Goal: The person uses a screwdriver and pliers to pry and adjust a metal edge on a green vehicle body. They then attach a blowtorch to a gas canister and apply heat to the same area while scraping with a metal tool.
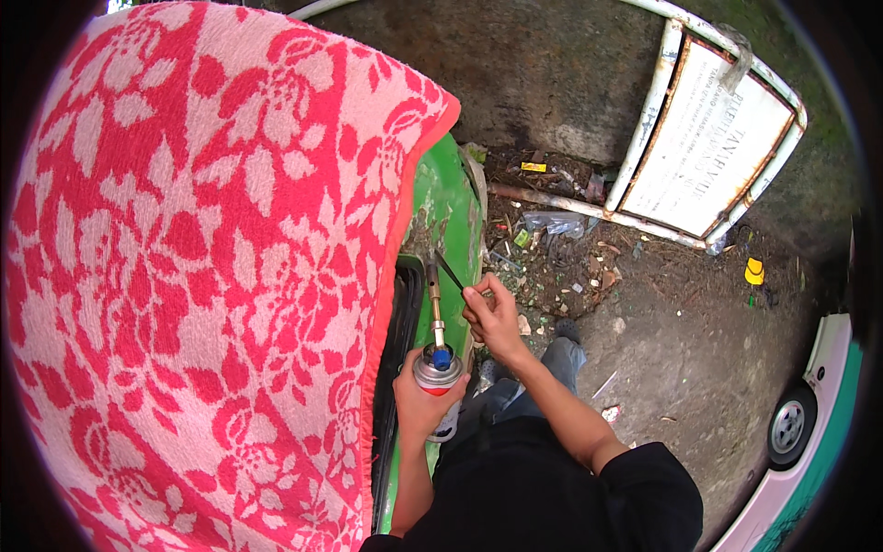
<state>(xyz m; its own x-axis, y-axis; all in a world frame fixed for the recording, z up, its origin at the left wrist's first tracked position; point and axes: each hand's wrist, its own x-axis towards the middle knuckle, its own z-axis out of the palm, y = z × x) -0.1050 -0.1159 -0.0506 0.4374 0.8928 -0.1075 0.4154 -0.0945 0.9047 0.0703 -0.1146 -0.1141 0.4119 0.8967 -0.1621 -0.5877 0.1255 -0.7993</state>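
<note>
My left hand [419, 406] is wrapped round the gas canister [438, 375] of a blowtorch. The torch's brass burner tube [436, 309] with a blue knob [441, 358] points away from me, its tip close to the green painted bodywork [443, 198] of a vehicle. No flame can be made out. In my right hand [494, 317] a thin dark flat tool [449, 270], scraper-like, is pinched between the fingers. Its far end meets a worn grey-brown patch [421, 237] on the green paint, right beside the torch tip.
A red and pink floral blanket [230, 239] covers the left side, its orange hem beside a black-edged vehicle window [405, 313]. At the upper right a white sign in a rusty metal frame [704, 138] leans over littered ground [579, 258]. A pink and green vehicle [819, 423] stands at right.
</note>
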